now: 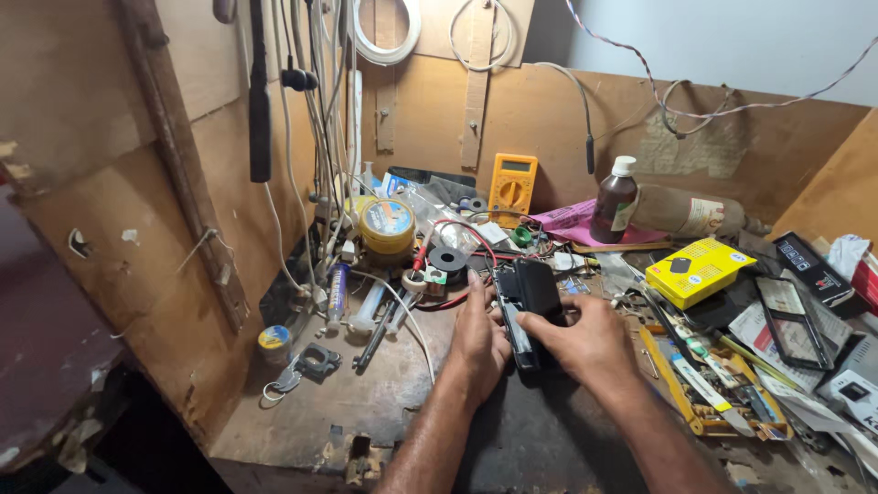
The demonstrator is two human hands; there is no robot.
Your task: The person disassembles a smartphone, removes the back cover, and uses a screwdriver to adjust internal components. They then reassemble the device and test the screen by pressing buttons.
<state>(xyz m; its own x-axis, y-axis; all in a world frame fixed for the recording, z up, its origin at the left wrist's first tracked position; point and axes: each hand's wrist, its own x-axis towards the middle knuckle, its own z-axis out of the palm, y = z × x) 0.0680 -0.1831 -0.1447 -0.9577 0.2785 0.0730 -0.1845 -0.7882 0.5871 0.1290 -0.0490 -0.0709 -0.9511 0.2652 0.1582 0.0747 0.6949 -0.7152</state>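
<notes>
At a cluttered wooden workbench, the left hand steadies a black handset with fingers flat, while the right hand apparently pinches its edge. Behind stand a brown white-capped bottle, contents unclear, and a flat yellow box.

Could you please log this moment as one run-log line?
left hand: steadies black device | right hand: grips device | bench: cluttered
</notes>
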